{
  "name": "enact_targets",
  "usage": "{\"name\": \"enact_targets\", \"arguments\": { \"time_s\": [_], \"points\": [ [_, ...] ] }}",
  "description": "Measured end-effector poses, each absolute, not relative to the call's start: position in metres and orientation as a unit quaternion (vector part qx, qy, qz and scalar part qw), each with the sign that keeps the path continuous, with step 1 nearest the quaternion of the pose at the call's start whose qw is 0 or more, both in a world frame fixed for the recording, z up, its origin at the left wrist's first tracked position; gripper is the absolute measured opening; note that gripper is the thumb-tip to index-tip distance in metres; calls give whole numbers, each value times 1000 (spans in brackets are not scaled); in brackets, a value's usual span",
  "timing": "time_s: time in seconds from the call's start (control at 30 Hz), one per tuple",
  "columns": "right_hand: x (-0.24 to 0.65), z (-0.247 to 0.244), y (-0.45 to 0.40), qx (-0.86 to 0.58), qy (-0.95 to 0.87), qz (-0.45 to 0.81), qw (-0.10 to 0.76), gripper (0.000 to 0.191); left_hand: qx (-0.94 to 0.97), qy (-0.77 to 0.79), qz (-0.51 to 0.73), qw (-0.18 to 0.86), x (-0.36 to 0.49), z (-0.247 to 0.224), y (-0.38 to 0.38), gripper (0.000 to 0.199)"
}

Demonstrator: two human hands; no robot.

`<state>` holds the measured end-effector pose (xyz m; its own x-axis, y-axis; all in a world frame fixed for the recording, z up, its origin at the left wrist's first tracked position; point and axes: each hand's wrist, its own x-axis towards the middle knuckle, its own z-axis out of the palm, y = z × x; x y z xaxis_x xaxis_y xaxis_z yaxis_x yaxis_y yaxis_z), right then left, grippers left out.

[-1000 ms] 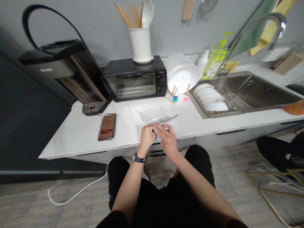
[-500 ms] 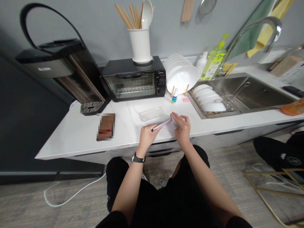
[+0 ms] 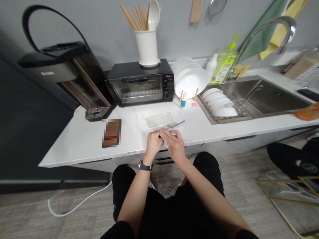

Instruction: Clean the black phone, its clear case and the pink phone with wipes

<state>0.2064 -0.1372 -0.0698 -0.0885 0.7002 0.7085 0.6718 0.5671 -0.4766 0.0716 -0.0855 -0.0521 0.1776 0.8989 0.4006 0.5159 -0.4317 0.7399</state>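
Observation:
My left hand (image 3: 154, 142), with a watch on its wrist, grips the near end of a thin pale-purple phone (image 3: 178, 125) over the counter's front edge. Pressed against that same end, my right hand (image 3: 175, 142) holds a white cloth (image 3: 165, 142). The phone's far end sticks out to the right beyond my fingers. Just behind my hands lies a clear phone case (image 3: 159, 119). A small spray bottle (image 3: 183, 100) stands farther back, beside a pink pad (image 3: 195, 104).
A brown, pixelated object (image 3: 111, 133) lies on the left of the white counter (image 3: 82, 146). Behind are a black dispenser (image 3: 84, 73), a toaster oven (image 3: 142, 88) and upright plates (image 3: 190, 81). Bowls (image 3: 221, 104) sit in the sink (image 3: 271, 94) at right.
My right hand has slid with the cloth from the phone's far right end to its near left end, beside my left hand. My left hand has barely moved.

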Motion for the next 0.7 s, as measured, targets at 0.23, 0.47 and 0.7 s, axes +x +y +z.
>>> {"name": "enact_targets", "arguments": {
  "time_s": [0.23,0.47,0.7],
  "points": [
    [282,-66,-103,-553,-681,-4,480,91,719,461,432,290,74,-51,-88,27],
    [311,-72,-90,-555,-637,19,534,86,618,479,538,315,74,-56,-82,36],
    [309,-70,-95,-542,-643,52,538,78,572,475,619,255,69,-25,-73,30]
  ]
}}
